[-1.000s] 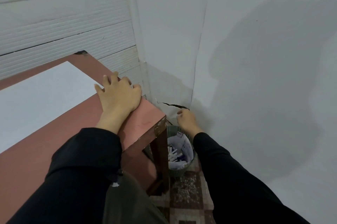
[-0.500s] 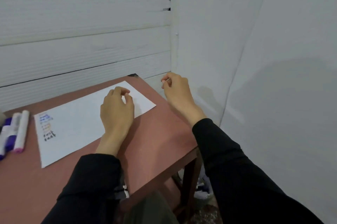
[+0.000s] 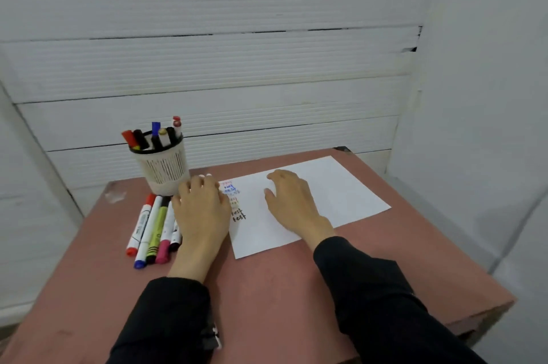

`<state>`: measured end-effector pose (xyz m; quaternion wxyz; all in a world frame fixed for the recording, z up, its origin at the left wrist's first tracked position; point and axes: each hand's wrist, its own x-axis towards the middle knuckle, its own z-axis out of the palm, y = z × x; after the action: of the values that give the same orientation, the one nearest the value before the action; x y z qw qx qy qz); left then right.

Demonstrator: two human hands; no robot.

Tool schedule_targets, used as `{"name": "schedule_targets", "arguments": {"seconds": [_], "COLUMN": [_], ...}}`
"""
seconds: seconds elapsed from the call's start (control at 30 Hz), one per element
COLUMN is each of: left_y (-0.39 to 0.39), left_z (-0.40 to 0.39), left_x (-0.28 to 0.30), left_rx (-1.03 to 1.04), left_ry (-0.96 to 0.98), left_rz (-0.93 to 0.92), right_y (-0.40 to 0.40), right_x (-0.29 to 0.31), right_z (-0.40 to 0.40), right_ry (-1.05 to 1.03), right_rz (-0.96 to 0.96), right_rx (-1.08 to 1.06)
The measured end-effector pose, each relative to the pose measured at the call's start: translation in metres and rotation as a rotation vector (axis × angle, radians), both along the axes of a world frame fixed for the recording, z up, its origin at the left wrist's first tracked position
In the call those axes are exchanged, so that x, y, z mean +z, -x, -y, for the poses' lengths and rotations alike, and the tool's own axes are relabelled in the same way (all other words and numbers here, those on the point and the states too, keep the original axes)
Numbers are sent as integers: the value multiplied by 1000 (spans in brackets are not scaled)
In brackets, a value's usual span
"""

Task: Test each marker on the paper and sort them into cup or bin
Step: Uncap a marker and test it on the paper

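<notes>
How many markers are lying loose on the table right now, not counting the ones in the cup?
5 markers lie side by side on the table, just left of the left hand; it may hide more.

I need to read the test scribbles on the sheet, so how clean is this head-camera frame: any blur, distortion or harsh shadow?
Head view: light is soft and even, without glare; wide-angle bending bows the wall slats and table edges; the writing on the paper is small and soft, only the dark "test" legible; the left hand covers part of it; the right hand casts a faint shadow.

paper [image 3: 311,200] | handwritten "test" twice, black | coloured lines above: illegible
</notes>
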<state>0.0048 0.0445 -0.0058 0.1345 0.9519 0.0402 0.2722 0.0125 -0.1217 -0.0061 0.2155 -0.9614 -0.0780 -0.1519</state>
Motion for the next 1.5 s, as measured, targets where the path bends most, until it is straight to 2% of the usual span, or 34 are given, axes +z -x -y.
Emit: {"name": "schedule_targets", "arguments": {"seconds": [0.13, 0.33, 0.53, 0.63, 0.73, 0.77, 0.93, 1.0, 1.07, 1.13, 1.2, 1.3, 1.43, 1.5], "left_y": [-5, -2, -3, -6, -7, -7, -9, -9, -8, -6, -5, -11, -16, -13], "left_z": [-3, -6, -3, -4, -3, -3, -5, -4, 0, 6, 10, 6, -4, -3], "left_x": [-2, 0, 0, -1, 1, 1, 6, 7, 11, 14, 18, 21, 26, 31], "left_rx": [109, 258, 247, 130, -131, -193, -494, -583, -617, -588, -523, -516, -588, -583], "left_ry": [-46, -120, -186, -158, 159, 253, 455, 555, 678, 862, 1174, 1567, 1787, 1724], "left_rz": [-62, -164, -193, -168, -104, -76, -15, -38, -35, 20, 45, -19, -1, 15], "right_y": [-6, -16, -16, -15, -16, -16, -19, -22, -21, -19, -16, -16, -18, -18], "right_x": [-6, -9, -10, -10, -11, -11, 7, 14, 17, 19, 21, 18, 13, 12], "right_z": [1, 1, 1, 2, 5, 6, 7, 12, 16, 18, 17, 12, 14, 15], "right_ry": [100, 116, 106, 85, 21, -58, -884, -1106, -1220, -1277, -1291, -1131, -996, -992], "right_rz": [-146, -151, -155, -157, -156, -150, -65, -75, -124, -156, -172, -152, -85, -92], "right_rx": [-26, -24, -21, -16, -2, 5, -89, -124, -95, -51, -6, -14, -103, -109]}}
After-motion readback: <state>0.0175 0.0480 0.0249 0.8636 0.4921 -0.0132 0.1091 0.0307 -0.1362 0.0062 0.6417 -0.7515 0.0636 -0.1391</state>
